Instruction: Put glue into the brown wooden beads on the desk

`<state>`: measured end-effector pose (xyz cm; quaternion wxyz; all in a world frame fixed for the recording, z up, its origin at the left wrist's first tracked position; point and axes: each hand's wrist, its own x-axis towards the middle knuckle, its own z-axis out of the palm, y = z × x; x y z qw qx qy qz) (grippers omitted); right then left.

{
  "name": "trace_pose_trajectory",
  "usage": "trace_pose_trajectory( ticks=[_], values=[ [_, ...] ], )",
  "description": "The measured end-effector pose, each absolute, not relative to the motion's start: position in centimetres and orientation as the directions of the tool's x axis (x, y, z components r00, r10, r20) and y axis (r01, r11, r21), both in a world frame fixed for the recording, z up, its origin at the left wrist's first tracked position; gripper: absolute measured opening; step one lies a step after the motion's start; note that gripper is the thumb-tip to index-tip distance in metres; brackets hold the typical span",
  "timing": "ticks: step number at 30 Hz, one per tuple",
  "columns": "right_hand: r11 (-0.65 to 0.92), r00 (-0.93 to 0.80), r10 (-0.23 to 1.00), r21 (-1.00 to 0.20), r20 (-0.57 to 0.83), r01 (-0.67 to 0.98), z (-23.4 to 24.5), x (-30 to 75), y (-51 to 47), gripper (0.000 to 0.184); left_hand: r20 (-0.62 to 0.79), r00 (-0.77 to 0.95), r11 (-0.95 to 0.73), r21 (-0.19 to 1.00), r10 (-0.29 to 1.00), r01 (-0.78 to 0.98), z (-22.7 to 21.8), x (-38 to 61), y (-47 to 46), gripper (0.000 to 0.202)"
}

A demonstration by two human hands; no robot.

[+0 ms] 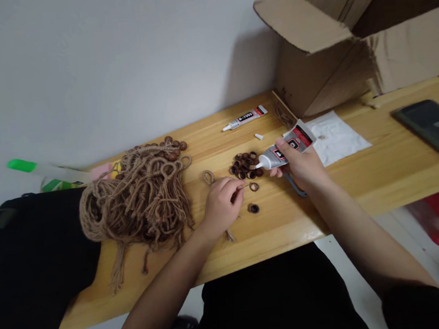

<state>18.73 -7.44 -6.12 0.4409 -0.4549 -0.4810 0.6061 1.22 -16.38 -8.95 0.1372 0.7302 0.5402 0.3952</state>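
Observation:
My right hand [299,161] grips a large glue tube [288,148], its white nozzle pointing left over a small pile of hollow brown shell caps [244,165]. Pinched in the fingers of my left hand [224,202] is a thin tan piece that looks like the end of a jute cord [208,176], whose loop shows above the hand. Its tip is close to a brown ring [253,186] lying on the wood. Nearer to me, a single dark cap [253,208] lies with its hollow side showing. My palm hides most of the cord.
A heap of knotted jute cords [142,196] with round brown beads [172,148] covers the left of the wooden table [285,225]. Behind lie a smaller glue tube [245,118] and a white cap [259,136]. To the right are a white packet [339,136], cardboard box [318,70] and phone [429,130].

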Motion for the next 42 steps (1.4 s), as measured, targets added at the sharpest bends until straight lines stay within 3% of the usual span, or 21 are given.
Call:
trace_pose_trajectory(
  ticks=[27,35,42],
  values=[
    [-0.146,-0.21,0.968,-0.989,-0.135,-0.038,-6.13,18.85,-7.56,0.043,0.416,0.115,-0.376,0.627,0.902,0.682,-8.63,1.26,-16.38,0.011],
    [-0.2,-0.194,0.967,-0.962,-0.164,-0.188,-5.68,18.68,-7.49,0.04,0.428,0.121,-0.389,0.623,0.895,0.679,-8.68,1.27,-16.35,0.01],
    [-0.224,-0.169,0.966,-0.958,-0.195,-0.18,-5.41,18.63,-7.44,0.04,0.447,0.131,-0.407,0.604,0.885,0.686,-8.7,1.31,-16.35,0.013]
  ],
)
